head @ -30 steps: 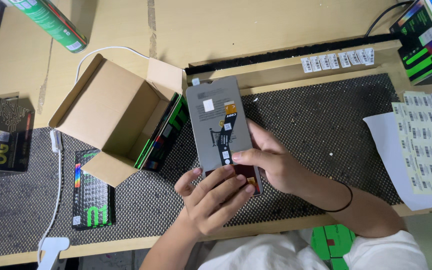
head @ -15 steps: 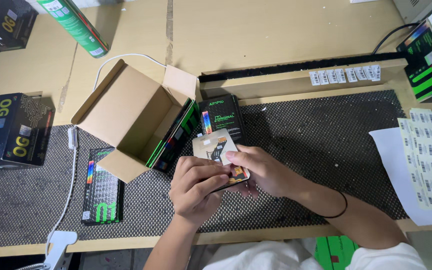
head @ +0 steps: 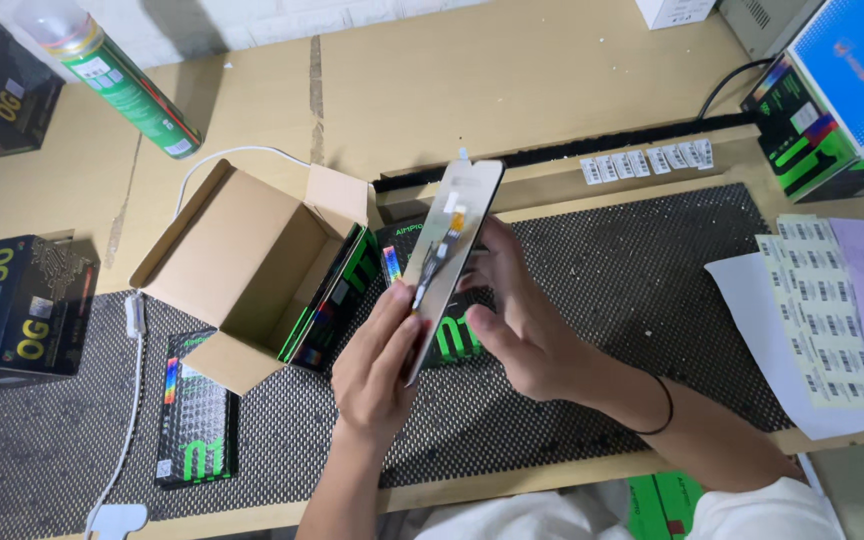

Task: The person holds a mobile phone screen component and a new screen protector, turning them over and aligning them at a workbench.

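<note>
1. Above the black studded mat (head: 592,300) on the table (head: 512,90), both hands hold a flat phone screen panel (head: 449,255), tilted nearly edge-on.
2. The left hand (head: 377,365) is closed on its lower edge; the right hand (head: 522,320) cups its back, fingers partly curled.
3. Grip the edges only; the thin ribbon, seemingly on the back, looks fragile.
4. Keep it clear of the open cardboard box (head: 252,270).

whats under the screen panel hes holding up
Under the panel, held in the left hand and right hand, a flat black box with green print lies on the mat. Panel and hands cover most of it.
</note>
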